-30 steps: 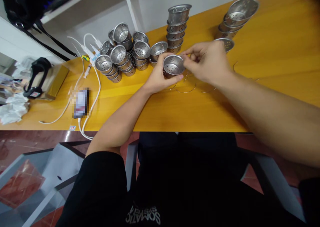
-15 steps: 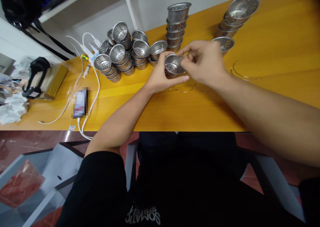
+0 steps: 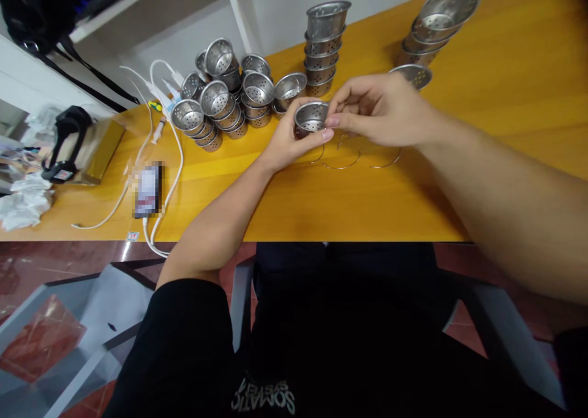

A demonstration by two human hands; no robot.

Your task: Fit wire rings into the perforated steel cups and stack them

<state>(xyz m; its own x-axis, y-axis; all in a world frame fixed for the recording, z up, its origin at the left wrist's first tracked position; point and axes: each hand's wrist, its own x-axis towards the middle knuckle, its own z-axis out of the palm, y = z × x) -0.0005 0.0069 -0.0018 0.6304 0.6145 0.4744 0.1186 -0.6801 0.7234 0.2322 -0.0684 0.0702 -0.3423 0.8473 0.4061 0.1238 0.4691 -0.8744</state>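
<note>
My left hand (image 3: 291, 136) is wrapped round a small perforated metal cup (image 3: 312, 114), thumb along its near side, the mouth facing up. At the cup's right rim, the thumb and fingers of my right hand (image 3: 367, 108) are pinched together. Whatever lies between those fingertips is too small to make out. Several thin curved wires, among them one wire (image 3: 342, 167), lie on the table just below my hands. Behind my left hand, another perforated cup (image 3: 290, 87) tops a short stack, with a wire loop showing at its mouth.
Stacked cups (image 3: 218, 99) crowd the table's back left. A tall cup stack (image 3: 321, 56) rises behind my hands, and a leaning stack (image 3: 425, 32) stands at the right. Left are a phone (image 3: 148, 191), white cables (image 3: 179, 154) and a box (image 3: 101, 151) with a black device on it.
The cup in my left hand has shifted slightly left and tipped, so less of its inside shows. My right hand has turned, its thumb now at the rim. Its forearm covers the wires at the right.
</note>
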